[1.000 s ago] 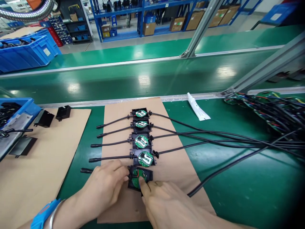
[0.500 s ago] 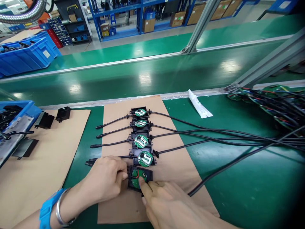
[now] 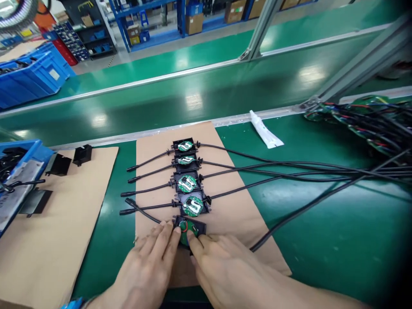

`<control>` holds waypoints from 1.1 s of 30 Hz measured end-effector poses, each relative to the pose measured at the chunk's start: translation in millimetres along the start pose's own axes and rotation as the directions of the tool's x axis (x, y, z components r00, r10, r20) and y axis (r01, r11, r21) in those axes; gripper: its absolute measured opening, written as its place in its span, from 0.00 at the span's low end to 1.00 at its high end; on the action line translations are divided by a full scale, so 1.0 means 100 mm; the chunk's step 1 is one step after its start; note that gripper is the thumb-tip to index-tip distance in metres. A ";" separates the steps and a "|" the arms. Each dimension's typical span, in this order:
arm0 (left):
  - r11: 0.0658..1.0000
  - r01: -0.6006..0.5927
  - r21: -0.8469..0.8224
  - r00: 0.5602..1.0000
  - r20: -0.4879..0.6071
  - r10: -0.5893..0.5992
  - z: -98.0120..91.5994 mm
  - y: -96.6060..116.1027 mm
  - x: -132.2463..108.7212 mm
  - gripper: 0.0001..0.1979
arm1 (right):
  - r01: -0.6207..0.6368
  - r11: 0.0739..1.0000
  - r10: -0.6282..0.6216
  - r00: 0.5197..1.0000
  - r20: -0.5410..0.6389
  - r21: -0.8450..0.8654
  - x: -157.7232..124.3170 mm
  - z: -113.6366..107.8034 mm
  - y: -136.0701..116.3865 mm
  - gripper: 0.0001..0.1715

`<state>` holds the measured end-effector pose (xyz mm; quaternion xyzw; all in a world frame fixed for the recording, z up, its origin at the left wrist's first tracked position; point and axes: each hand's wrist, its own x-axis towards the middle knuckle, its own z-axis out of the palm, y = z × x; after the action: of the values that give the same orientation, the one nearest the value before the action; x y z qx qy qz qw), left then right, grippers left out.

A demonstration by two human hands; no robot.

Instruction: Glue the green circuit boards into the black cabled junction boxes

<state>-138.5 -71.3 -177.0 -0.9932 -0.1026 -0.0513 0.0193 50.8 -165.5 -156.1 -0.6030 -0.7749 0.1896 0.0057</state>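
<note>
Nearest to me lies a black plastic housing point(image 3: 202, 227) with a round green circuit board point(image 3: 184, 236) inside and a red wire on it. My left hand point(image 3: 149, 257) is closed at the housing's left edge, its thumb on the board by the red wire. My right hand point(image 3: 222, 262) grips the right and near side, with its index finger pressing on the board. A short black cable point(image 3: 144, 212) runs out left past my left fingers. Beyond stand several like housings point(image 3: 189, 198) in a column, their boards point(image 3: 193, 206) bearing white paste and cables on both sides.
Brown cardboard point(image 3: 238, 214) lies under the housings. A white tube point(image 3: 265, 131) rests on the green bench, with a heap of wired boards and cables point(image 3: 370, 128) at right. At left, a blue bin point(image 3: 35, 150) and black housings point(image 3: 59, 165) sit on another cardboard sheet point(image 3: 74, 206).
My left hand has gone from pinching at the housing's left side to lying over its left edge with the thumb on the board. The short cable's end has swung up, away from me.
</note>
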 end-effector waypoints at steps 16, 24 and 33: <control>0.935 0.111 -0.338 0.983 0.176 -0.053 -0.23 -0.08 0.25 0.12 | -0.185 0.891 0.204 0.979 -0.002 0.415 -0.22 -0.06 0.08 0.15; 0.848 -0.169 -0.502 0.983 -0.018 0.185 0.08 -0.16 0.26 0.12 | -0.125 0.955 0.160 0.981 -0.111 0.270 -0.23 0.01 0.08 0.09; 0.854 -0.122 -0.506 0.986 0.036 0.163 0.04 -0.10 0.26 0.16 | -0.318 0.879 0.411 0.883 -0.226 0.356 -0.20 0.22 0.16 0.12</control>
<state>-115.3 -55.7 -178.4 -0.9701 -0.0126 -0.0361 -0.2398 66.1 -187.4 -177.3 -0.7522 -0.5969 0.2142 0.1791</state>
